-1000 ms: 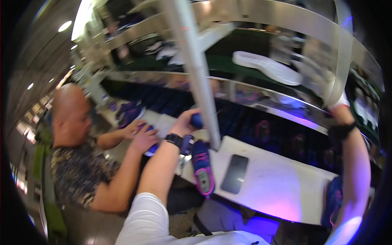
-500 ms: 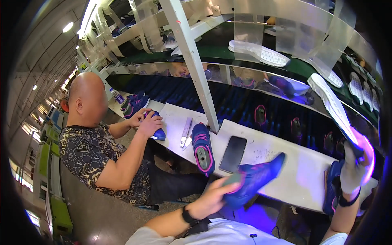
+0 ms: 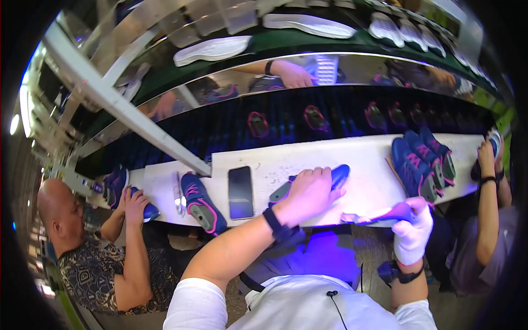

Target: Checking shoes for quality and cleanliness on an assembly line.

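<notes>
On the white table, a blue sports shoe (image 3: 340, 175) with pink trim lies on its side, partly covered by my left hand (image 3: 309, 193). The fingers of that hand reach over the shoe and grip it, the thumb toward the toe. At the table's front edge, my right hand (image 3: 413, 235) wears a white glove and is closed on one end of a shoe sole (image 3: 385, 215). The sole is seen nearly edge-on, its other end pointing left toward the shoe.
Left of my hands lie a phone (image 3: 240, 192), another blue shoe (image 3: 202, 203) and a white-handled knife (image 3: 178, 195). Several blue shoes (image 3: 412, 162) stand to the right. White soles (image 3: 308, 25) rest on the green belt (image 3: 258, 48) above. Co-workers handle shoes at both sides.
My view has swung right. The left hand has brought the shoe from in front of my body onto the table. My right hand has lowered the sole from the belt to the table's front edge.
</notes>
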The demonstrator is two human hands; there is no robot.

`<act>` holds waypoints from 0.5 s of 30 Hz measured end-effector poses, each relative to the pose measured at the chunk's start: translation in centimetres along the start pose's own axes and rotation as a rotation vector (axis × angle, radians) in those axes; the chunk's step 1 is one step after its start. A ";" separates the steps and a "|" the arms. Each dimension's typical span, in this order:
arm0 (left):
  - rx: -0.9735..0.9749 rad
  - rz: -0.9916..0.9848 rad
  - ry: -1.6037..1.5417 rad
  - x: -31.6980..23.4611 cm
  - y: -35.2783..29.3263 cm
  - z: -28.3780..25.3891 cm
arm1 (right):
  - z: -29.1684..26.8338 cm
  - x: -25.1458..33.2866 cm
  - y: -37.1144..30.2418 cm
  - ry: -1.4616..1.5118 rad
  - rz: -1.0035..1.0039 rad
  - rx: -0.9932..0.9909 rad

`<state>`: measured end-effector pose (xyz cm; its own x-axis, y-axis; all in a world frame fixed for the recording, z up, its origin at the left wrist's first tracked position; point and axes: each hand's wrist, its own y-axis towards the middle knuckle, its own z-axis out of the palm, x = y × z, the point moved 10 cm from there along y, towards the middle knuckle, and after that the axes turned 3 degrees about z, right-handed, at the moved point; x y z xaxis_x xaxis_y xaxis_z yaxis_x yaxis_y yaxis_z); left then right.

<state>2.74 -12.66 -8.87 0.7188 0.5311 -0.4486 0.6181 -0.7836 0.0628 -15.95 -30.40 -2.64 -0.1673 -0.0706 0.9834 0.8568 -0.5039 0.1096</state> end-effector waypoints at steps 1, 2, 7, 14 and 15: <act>0.017 -0.019 -0.031 -0.5 1.2 -0.1 | 0.2 -0.4 -0.3 0.037 -0.048 -0.004; 0.121 -0.086 -0.061 -0.4 2.2 0.7 | 0.3 -1.6 -0.9 0.096 0.012 -0.007; -0.239 0.097 -0.258 -2.6 -1.6 -4.7 | 0.7 -2.3 -2.0 0.296 -0.043 -0.018; -0.598 0.398 -0.765 -5.7 -9.4 -7.7 | 6.1 1.5 -0.7 0.109 -0.123 0.406; -0.682 0.454 -0.724 -6.1 -10.2 -8.5 | 7.2 1.7 -0.6 0.038 -0.135 0.451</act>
<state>-5.25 -5.17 0.80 0.7046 -0.2531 -0.6629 0.5494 -0.3966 0.7354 -13.27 -24.04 -0.04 -0.3026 -0.0661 0.9508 0.9510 -0.0871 0.2966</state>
